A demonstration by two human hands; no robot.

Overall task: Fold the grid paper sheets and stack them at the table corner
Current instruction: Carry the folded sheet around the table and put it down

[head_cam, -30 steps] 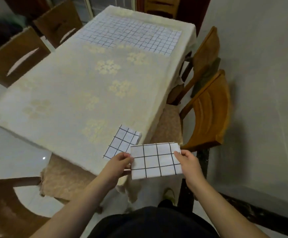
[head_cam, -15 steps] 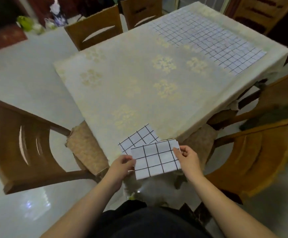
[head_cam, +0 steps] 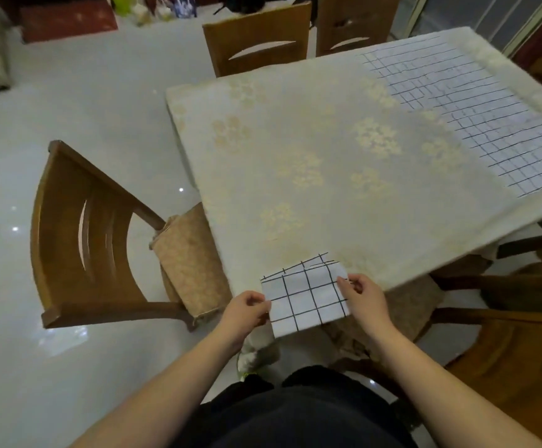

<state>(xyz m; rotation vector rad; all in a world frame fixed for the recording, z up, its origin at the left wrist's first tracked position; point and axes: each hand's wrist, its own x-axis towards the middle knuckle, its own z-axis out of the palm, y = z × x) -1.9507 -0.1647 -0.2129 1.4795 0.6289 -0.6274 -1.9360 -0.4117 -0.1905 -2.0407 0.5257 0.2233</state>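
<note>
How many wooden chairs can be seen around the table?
4, perhaps more hidden: one chair at the left, two at the far side, one at the lower right.

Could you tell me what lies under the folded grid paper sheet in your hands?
Under the held folded sheet, only the top edge of another folded sheet peeks out on the table corner; the rest is covered.

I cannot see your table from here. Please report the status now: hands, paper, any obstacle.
Left hand and right hand pinch folded sheet at its sides. Sheet over earlier folded piece at table corner. Big unfolded sheet waits far side. Nothing in the way.
</note>
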